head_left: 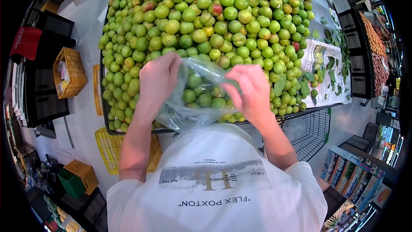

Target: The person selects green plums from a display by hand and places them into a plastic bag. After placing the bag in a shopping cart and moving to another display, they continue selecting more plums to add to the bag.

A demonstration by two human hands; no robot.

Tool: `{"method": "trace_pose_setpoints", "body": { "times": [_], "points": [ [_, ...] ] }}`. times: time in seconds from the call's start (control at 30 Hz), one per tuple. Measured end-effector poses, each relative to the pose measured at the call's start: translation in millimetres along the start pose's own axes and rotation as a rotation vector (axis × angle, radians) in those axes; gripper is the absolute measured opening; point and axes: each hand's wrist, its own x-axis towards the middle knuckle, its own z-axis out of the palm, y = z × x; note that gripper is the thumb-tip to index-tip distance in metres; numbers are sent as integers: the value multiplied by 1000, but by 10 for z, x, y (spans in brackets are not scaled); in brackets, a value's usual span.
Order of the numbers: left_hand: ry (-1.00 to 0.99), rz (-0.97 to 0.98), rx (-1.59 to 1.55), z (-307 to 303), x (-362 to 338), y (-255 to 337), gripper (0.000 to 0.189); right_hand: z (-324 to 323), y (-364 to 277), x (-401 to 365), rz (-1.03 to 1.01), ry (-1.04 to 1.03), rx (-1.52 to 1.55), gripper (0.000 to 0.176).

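A clear plastic bag (177,118) is spread between my two hands at the front edge of a heap of green plums (189,15). My left hand (159,76) is closed with its fingers pinching the left side of the bag's mouth. On the opposite side, my right hand (251,89) grips the bag's rim between thumb and fingers. Several plums show through the film and the mouth, between the hands. The lower part of the bag hangs against the front of the white T-shirt (214,206). A few plums in the heap are tinged red or yellow.
Newspaper (319,66) with loose leaves lies right of the heap. A black wire basket (307,133) stands below the stand's right front corner. Yellow crates (107,150) sit on the floor at left. A person in a red top (25,43) is at far left.
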Motion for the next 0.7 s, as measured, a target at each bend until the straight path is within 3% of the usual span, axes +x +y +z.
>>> {"method": "trace_pose_setpoints", "body": {
  "times": [0.07, 0.13, 0.3, 0.37, 0.4, 0.47, 0.6, 0.67, 0.7],
  "points": [
    [-4, 2, 22, -7, -2, 5, 9, -45, -158, -125, -87, -122, 105, 32],
    [-16, 13, 43, -9, 14, 10, 9, 2, -253, -230, -123, -435, 224, 26],
    [-110, -23, 161, -84, -11, 125, 11, 71, -168, -446, -88, -503, 89, 19],
    [-86, 181, 254, -111, -23, 270, 15, 17, -207, -413, -82, -506, 129, 19],
    [-87, 182, 253, -100, -8, 329, 15, -3, -215, -395, -89, -528, 178, 18],
    [-77, 556, 211, -63, 29, 419, 14, -10, -234, -395, -98, -549, 226, 18],
    [-284, 539, 104, 142, 131, 349, 11, -34, -210, -395, -50, -525, 317, 19],
    [-57, 402, 177, 238, 191, 292, 11, -38, -163, -394, 17, -506, 323, 22],
    [-57, 405, 176, 299, 167, 265, 11, -18, -149, -422, 60, -460, 165, 23]
  ]
}}
